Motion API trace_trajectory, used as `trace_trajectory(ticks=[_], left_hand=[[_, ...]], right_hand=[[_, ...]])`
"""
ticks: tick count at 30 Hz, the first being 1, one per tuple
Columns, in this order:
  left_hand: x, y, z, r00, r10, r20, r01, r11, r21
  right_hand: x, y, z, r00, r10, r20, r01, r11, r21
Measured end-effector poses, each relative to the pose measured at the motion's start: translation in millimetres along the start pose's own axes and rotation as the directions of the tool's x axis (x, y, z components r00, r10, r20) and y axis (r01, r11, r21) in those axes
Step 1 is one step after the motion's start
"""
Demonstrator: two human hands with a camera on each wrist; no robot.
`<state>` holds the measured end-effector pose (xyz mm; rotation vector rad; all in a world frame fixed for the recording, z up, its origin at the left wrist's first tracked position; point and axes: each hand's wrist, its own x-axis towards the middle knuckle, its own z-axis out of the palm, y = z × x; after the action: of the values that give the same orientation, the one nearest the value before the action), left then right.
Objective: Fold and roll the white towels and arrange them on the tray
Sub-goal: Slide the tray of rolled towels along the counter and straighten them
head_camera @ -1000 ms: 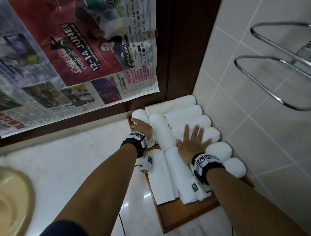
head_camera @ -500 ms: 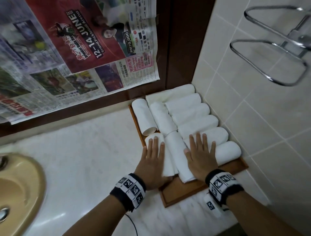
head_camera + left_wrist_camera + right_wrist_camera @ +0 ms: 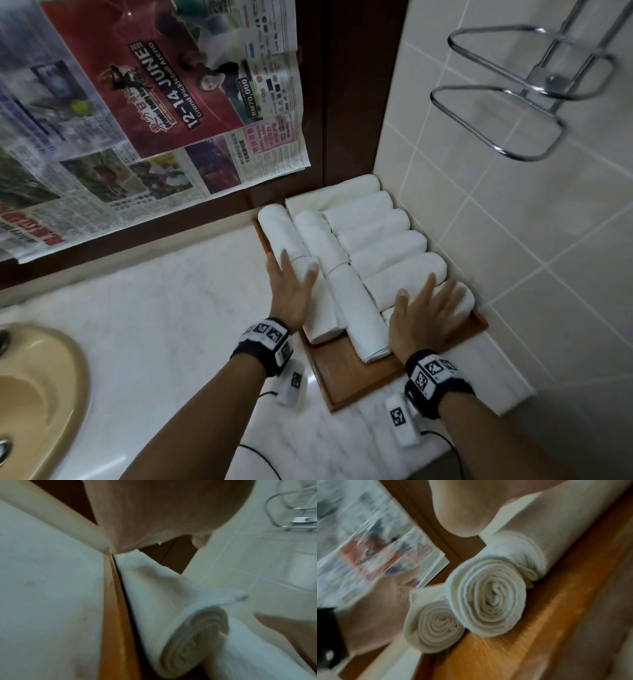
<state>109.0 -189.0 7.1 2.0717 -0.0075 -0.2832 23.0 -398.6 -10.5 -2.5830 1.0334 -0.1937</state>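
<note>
Rolled towels (image 3: 383, 241): you can count ten white rolls on the wooden tray. Six lie crosswise in a row along the right side, from the far corner toward you. Four lie lengthwise in two columns on the left, two end to end in each column.
Tray (image 3: 346, 373): it sits on the pale marble desk (image 3: 144, 329), pushed into the far right corner against the tiled wall. Its near strip of wood is bare.
Left hand (image 3: 291, 294): your grip here is apart, fingers straight. The palm lies flat on the near roll of the leftmost column (image 3: 322, 318), and the fingertips reach the seam where it meets the far roll (image 3: 279, 228). In the left wrist view the coiled end of that near roll (image 3: 193, 639) lies just beside the tray's left rim (image 3: 118, 635).
Right hand (image 3: 424, 320): this grip is also apart, fingers spread and straight. It presses flat on the nearest crosswise roll (image 3: 459, 294), just right of the long near roll of the second column (image 3: 361, 315).
Roll ends: the right wrist view shows two spiral ends side by side on the tray, a larger one (image 3: 488, 597) and a smaller one (image 3: 436, 627), touching each other.
Surroundings: one beige sink (image 3: 37, 394) sits at the near left of the desk. A newspaper sheet (image 3: 144, 113) hangs over the dark wooden frame at the far side. One chrome wire rack (image 3: 520, 92) is fixed on the tiled wall to the right.
</note>
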Motion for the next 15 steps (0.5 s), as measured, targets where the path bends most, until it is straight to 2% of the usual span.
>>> trace_trajectory(ticks=[2, 4, 9, 15], left_hand=[[20, 5, 8, 0.99, -0.085, -0.11, 0.074, 0.992, -0.098], [38, 8, 17, 0.978, -0.133, -0.158, 0.119, 0.988, -0.095], [52, 7, 47, 0.945, -0.13, -0.299, 0.153, 0.987, 0.054], [57, 5, 59, 0.927, -0.069, -0.368, 0.118, 0.987, 0.111]], right_hand=[[0, 1, 1, 0.977, 0.213, 0.012, -0.212, 0.967, 0.139], [2, -3, 3, 0.957, 0.287, 0.039, -0.288, 0.927, 0.24], [13, -17, 10, 0.953, 0.296, 0.056, -0.295, 0.876, 0.381], [21, -24, 26, 0.959, 0.284, 0.006, -0.262, 0.88, 0.397]])
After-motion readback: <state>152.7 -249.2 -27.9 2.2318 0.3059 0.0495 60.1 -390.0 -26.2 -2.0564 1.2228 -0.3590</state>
